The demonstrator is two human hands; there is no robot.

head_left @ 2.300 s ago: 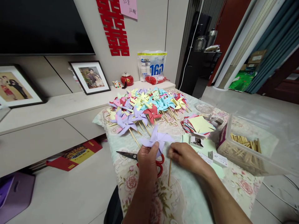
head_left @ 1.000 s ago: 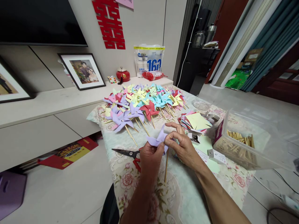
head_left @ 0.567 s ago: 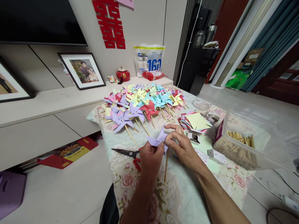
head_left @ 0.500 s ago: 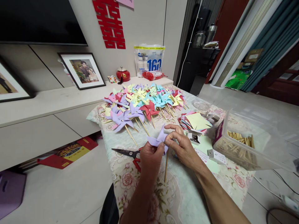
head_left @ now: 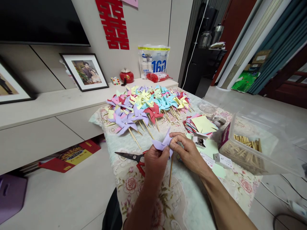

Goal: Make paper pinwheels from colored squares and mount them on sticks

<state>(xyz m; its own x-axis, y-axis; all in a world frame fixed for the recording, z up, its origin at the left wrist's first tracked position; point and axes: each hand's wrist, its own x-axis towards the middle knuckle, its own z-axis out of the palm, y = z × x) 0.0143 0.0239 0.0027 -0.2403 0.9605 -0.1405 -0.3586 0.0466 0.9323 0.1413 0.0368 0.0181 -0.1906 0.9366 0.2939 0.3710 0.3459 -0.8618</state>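
Observation:
A purple paper pinwheel (head_left: 165, 141) is between my two hands over the front of the table, its wooden stick (head_left: 171, 171) pointing down toward me. My left hand (head_left: 154, 159) is closed on the paper at its left side. My right hand (head_left: 185, 148) pinches at the pinwheel's centre from the right; the small spot under those fingertips is hidden. Scissors with red handles (head_left: 134, 157) lie open beside my left hand. Finished pinwheels (head_left: 148, 102) in several colours are piled beyond, the purple ones (head_left: 124, 123) nearest. A small open box of fasteners (head_left: 199, 142) sits right of my right hand.
A clear plastic bin (head_left: 240, 150) with many short wooden sticks stands at the right. Stacked coloured paper (head_left: 203, 124) and small white boxes (head_left: 223, 160) lie before it. A cabinet (head_left: 48, 103) with a framed photo (head_left: 83, 72) runs along the wall.
My right hand's raised index finger has curled down onto the pinwheel with the other fingers. My left hand keeps its hold, and the pinwheel has shifted very slightly.

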